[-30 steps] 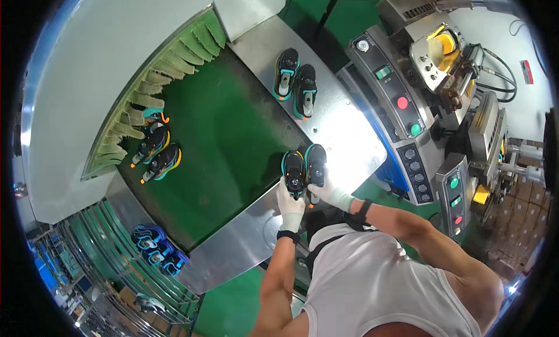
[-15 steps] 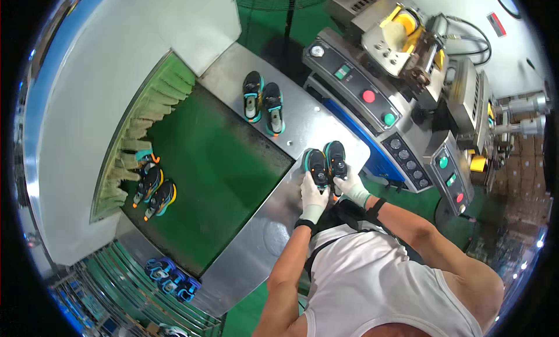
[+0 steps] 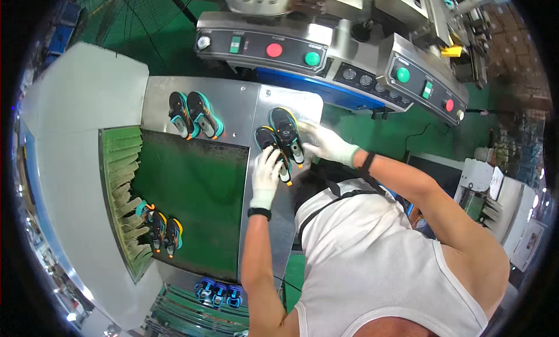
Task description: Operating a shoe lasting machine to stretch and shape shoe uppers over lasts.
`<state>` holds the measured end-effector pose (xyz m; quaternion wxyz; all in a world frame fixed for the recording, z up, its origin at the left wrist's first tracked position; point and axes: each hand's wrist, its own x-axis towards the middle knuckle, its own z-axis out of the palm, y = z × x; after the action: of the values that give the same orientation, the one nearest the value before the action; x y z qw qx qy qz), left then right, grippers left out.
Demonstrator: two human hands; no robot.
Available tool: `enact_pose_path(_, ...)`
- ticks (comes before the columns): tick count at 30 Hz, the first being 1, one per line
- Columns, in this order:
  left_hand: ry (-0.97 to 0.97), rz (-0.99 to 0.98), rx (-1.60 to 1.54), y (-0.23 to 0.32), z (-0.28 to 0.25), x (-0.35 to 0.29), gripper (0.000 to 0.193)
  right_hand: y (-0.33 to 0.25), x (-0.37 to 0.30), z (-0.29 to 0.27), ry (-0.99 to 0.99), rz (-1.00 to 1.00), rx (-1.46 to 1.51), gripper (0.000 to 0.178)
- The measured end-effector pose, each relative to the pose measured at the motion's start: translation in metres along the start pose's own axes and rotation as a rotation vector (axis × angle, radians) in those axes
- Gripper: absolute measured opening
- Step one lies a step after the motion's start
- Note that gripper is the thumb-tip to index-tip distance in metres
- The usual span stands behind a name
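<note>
A pair of black shoes stands on the metal table in front of me. My left hand (image 3: 266,173), in a white glove, rests its spread fingers against the side and collar of the left shoe (image 3: 268,138). The right shoe (image 3: 285,126) has a yellow and teal sole edge and an orange tab at the heel. Beside it is my right hand (image 3: 327,142), also gloved, with fingers apart; whether a fingertip touches the shoe is hard to tell.
A second pair of shoes (image 3: 195,116) stands farther left on the metal table (image 3: 233,98). More shoes (image 3: 166,232) lie on the green conveyor belt (image 3: 198,185) by a fringed curtain (image 3: 123,191). Blue shoes (image 3: 218,293) sit on the near rack. A machine panel (image 3: 262,46) rises beyond.
The view has turned, and the machine panel now lies straight ahead. My fingers were closed on the heels of both shoes; now they are spread at the pair's sides.
</note>
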<state>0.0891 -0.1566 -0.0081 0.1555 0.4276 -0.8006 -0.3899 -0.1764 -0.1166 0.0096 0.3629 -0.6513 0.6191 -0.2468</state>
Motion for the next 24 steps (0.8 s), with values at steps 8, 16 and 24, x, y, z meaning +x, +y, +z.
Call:
enact_pose_path(8,-0.144,0.020,0.073,-0.001,-0.019,0.037,0.021,0.017,0.039,0.015,-0.106,-0.242,-0.195,0.033)
enact_pose_path(16,-0.281,0.083,0.199,-0.013,-0.028,0.034,0.038,0.009,0.045,0.007,-0.215,-0.105,-0.219,0.032)
enact_pose_path(24,-0.221,0.107,0.129,-0.021,-0.029,0.033,0.036,0.004,0.049,0.008,-0.208,-0.051,-0.204,0.032)
